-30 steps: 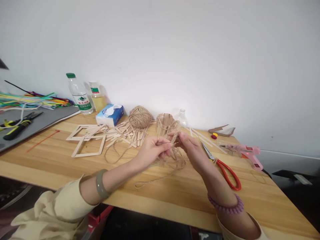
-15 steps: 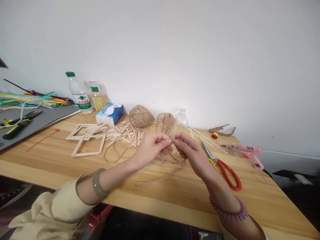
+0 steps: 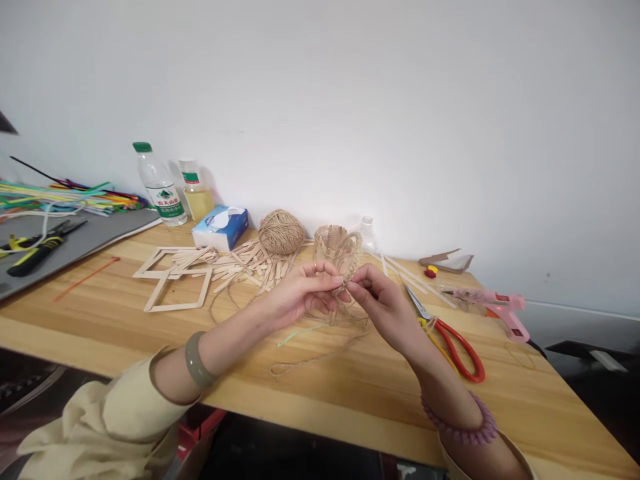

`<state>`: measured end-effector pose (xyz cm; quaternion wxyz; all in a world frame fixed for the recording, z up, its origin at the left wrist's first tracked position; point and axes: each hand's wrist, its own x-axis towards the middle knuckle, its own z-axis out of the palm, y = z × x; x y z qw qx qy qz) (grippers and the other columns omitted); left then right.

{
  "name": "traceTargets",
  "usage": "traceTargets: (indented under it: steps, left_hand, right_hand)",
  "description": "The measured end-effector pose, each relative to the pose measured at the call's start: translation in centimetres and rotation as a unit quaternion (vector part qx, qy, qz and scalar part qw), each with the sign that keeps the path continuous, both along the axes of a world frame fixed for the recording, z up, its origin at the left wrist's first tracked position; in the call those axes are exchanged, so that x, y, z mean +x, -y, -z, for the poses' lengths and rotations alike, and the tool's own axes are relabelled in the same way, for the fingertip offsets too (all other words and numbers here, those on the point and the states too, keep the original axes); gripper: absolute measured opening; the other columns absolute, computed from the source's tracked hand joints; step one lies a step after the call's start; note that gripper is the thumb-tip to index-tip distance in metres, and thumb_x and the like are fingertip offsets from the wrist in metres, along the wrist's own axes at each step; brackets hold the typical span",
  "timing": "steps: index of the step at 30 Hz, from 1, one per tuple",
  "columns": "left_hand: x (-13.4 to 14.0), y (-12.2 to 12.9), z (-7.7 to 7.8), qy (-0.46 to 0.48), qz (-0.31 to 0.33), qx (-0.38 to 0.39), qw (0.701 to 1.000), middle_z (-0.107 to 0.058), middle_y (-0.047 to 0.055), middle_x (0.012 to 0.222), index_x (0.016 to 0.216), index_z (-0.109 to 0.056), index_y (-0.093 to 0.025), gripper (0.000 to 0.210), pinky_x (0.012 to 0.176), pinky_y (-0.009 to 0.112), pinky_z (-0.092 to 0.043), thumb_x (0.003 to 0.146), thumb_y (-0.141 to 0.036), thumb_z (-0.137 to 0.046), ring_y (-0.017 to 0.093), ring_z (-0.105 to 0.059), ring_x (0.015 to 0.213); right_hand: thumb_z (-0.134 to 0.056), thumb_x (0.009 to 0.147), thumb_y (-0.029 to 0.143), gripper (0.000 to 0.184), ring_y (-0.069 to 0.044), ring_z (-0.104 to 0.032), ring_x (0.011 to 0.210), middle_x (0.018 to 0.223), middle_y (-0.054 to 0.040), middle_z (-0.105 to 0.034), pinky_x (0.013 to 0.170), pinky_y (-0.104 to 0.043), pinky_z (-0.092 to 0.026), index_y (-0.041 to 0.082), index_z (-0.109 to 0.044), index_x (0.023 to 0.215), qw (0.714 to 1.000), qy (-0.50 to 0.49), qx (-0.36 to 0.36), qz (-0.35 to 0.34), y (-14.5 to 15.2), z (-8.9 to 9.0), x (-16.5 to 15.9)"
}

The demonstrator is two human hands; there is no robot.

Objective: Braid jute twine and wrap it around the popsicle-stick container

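Note:
Between my hands is a braid of twine (image 3: pixel 352 261), its upper part curving into a loop above my fingertips. My left hand (image 3: pixel 313 287) pinches it from the left, thumb and forefinger together. From the other side my right hand (image 3: pixel 380 300) pinches the same braid close to the left thumb. Loose twine (image 3: pixel 320 357) trails below onto the table. Just behind the braid stands a small cup-shaped holder (image 3: pixel 327 241) made of wooden sticks, partly covered by the loop. A ball of twine (image 3: pixel 281 233) rests to its left.
Red-handled scissors (image 3: pixel 457 350) and a pink glue gun (image 3: pixel 500 308) lie at right. Craft sticks (image 3: pixel 250 263), stick frames (image 3: pixel 177 293), a tissue pack (image 3: pixel 220 228) and two bottles (image 3: pixel 165 193) are at left. Pliers (image 3: pixel 37 253) lie on a grey mat (image 3: pixel 100 240).
The braid's upper part now shows as a wider loop. My right fingers have drawn slightly lower and closer together on it, and my left hand has turned a little.

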<state>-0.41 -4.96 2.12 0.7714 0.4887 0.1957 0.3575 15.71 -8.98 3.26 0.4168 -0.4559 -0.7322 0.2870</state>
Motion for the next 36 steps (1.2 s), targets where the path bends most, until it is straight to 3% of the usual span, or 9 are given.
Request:
traceTargets:
  steps: [5,8,10,12,16,26,28,30,36]
  left_hand:
    - [-0.2,0.1,-0.2,-0.031,0.045,0.015,0.998,-0.063,0.004,0.071,0.071,-0.059,-0.011,0.016,0.052,0.021,-0.044,0.071,-0.027,-0.062,0.009,-0.056,0.053]
    - [-0.1,0.4,-0.4,-0.122,-0.07,0.189,0.972,-0.062,0.003,0.065,0.069,-0.063,-0.012,0.015,0.053,0.021,-0.044,0.073,-0.026,-0.06,0.009,-0.055,0.054]
    - [0.1,0.6,-0.3,-0.178,-0.192,0.361,0.895,-0.063,0.003,0.067,0.071,-0.065,-0.013,0.013,0.057,0.022,-0.045,0.075,-0.023,-0.057,0.011,-0.057,0.061]
    - [0.2,0.6,0.2,-0.203,-0.292,0.517,0.778,-0.066,0.005,0.076,0.076,-0.066,-0.014,0.014,0.062,0.024,-0.046,0.078,-0.019,-0.053,0.013,-0.059,0.069]
    - [0.3,0.2,1.5,-0.229,-0.394,0.668,0.588,-0.067,0.007,0.084,0.086,-0.065,-0.014,0.016,0.067,0.026,-0.05,0.081,-0.017,-0.05,0.015,-0.062,0.075]
    - [0.4,-0.4,2.7,-0.275,-0.427,0.75,0.424,-0.068,0.008,0.091,0.089,-0.063,-0.012,0.016,0.061,0.023,-0.049,0.079,-0.012,-0.051,0.015,-0.063,0.073]
    - [0.4,-0.4,2.9,-0.275,-0.416,0.754,0.428,-0.067,0.008,0.096,0.094,-0.063,-0.013,0.02,0.061,0.023,-0.048,0.079,-0.011,-0.049,0.014,-0.063,0.073]
    - [0.5,-0.3,2.8,-0.265,-0.394,0.742,0.473,-0.066,0.008,0.1,0.096,-0.063,-0.015,0.022,0.063,0.024,-0.049,0.08,-0.013,-0.048,0.014,-0.063,0.075]
    - [-0.1,0.5,0.5,-0.212,-0.365,0.507,0.751,-0.066,0.006,0.073,0.065,-0.062,-0.012,0.026,0.053,0.021,-0.045,0.082,-0.024,-0.046,0.011,-0.058,0.058]
  right_hand:
    - [-0.045,0.084,0.031,0.017,-0.009,-0.037,0.053,0.059,0.0044,-0.042,0.049,-0.022,-0.028,0.019,-0.044,0.073,1.0,-0.029,-0.012,-0.004,-0.1,-0.1,0.0]
    - [-0.046,0.083,0.032,0.017,-0.009,-0.035,0.052,0.058,0.005,-0.04,0.048,-0.022,-0.027,0.019,-0.044,0.073,0.999,-0.043,-0.027,0.015,-0.2,0.1,-0.1]
    - [-0.045,0.083,0.033,0.018,-0.009,-0.034,0.052,0.058,0.0052,-0.037,0.048,-0.022,-0.027,0.019,-0.043,0.072,0.998,-0.047,-0.023,0.031,-0.3,0.3,-0.2]
    - [-0.043,0.084,0.034,0.018,-0.009,-0.033,0.054,0.061,0.0045,-0.038,0.049,-0.022,-0.028,0.019,-0.043,0.075,0.998,-0.045,-0.016,0.034,-0.3,0.6,-0.4]
    - [-0.039,0.086,0.035,0.016,-0.009,-0.032,0.055,0.067,0.0034,-0.039,0.049,-0.022,-0.027,0.02,-0.045,0.086,0.999,-0.036,-0.029,0.024,-0.3,1.1,-0.8]
    - [-0.047,0.081,0.04,0.032,-0.008,-0.022,0.046,0.053,0.0064,-0.025,0.044,-0.023,-0.02,0.02,-0.037,0.058,0.987,-0.131,-0.079,0.053,-0.8,1.5,-1.5]
    - [-0.048,0.08,0.04,0.031,-0.008,-0.021,0.045,0.051,0.0069,-0.023,0.043,-0.023,-0.019,0.02,-0.039,0.059,0.981,-0.16,-0.087,0.059,-0.9,1.7,-1.4]
    - [-0.048,0.081,0.039,0.028,-0.009,-0.024,0.046,0.052,0.0065,-0.025,0.045,-0.023,-0.021,0.02,-0.043,0.061,0.985,-0.147,-0.061,0.072,-1.0,1.8,-1.3]
    - [-0.043,0.084,0.033,0.026,-0.01,-0.034,0.056,0.058,0.0041,-0.035,0.053,-0.024,-0.027,0.018,-0.046,0.064,0.997,-0.024,0.003,0.078,-0.7,1.2,-0.9]
